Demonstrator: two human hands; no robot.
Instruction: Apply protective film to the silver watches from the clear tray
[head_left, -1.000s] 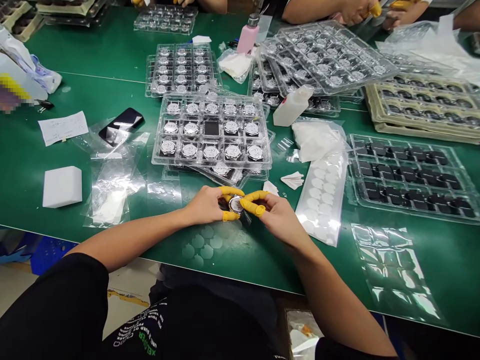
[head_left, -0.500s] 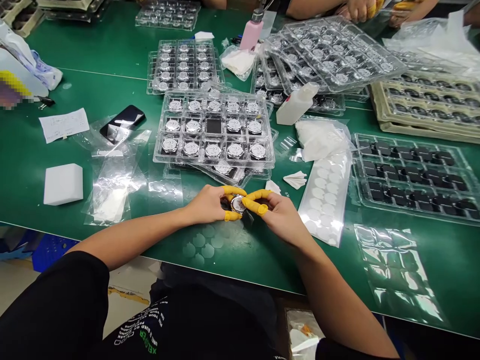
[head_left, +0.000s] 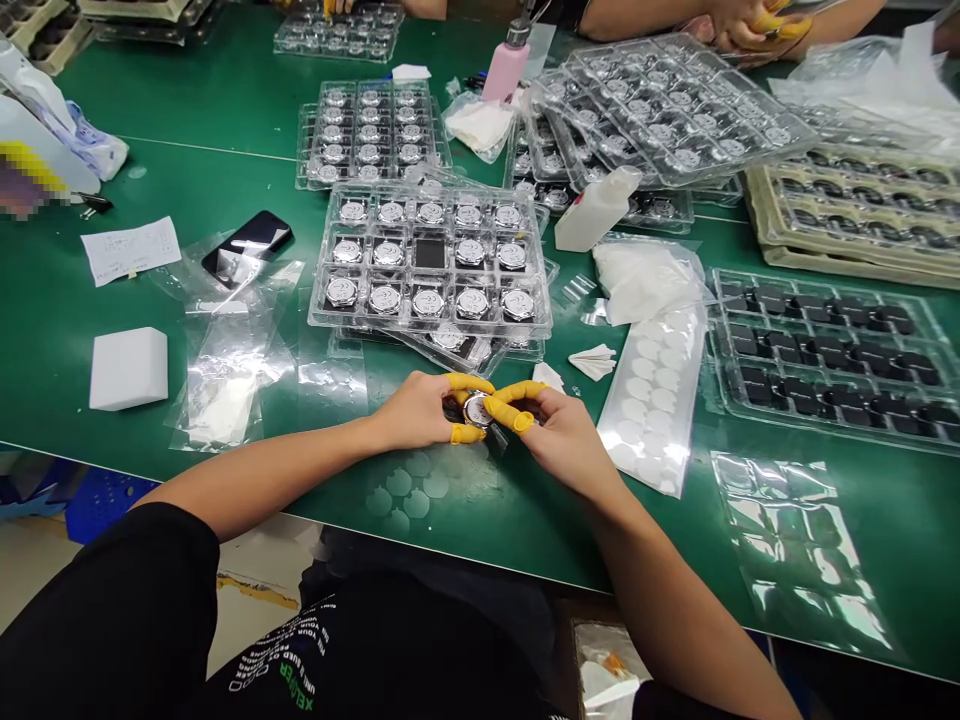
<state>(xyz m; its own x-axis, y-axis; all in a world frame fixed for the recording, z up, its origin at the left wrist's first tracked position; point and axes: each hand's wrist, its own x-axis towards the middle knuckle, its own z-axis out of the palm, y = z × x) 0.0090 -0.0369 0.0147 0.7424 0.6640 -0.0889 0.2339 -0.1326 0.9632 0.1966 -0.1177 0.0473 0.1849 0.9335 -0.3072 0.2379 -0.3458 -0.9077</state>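
Observation:
A round silver-rimmed watch (head_left: 477,409) is held over the front of the green table. My left hand (head_left: 421,410), with yellow finger cots, is closed around the watch's left side, thumb below and forefinger above. My right hand (head_left: 556,428), also in yellow finger cots, has its fingers pinched at the watch's right edge. A small dark, shiny strip hangs beneath those fingertips; I cannot make out what it is. Just beyond my hands lies a stacked clear tray (head_left: 431,322) of similar watches, with one compartment in its middle row showing only black. Pale round films (head_left: 409,485) lie on the table nearer me.
On the right are a sheet of white round stickers (head_left: 652,400), a tray of black pieces (head_left: 832,350) and clear film (head_left: 795,540). To the left, a white block (head_left: 129,368), plastic bags and a phone (head_left: 247,247). A white bottle (head_left: 598,208) leans beyond; co-workers' hands work behind.
My hands and the watch stay almost in place, the dark strip tilting slightly. At the back, a co-worker's hand has come over the far tray, and another's hands at the upper right have shifted.

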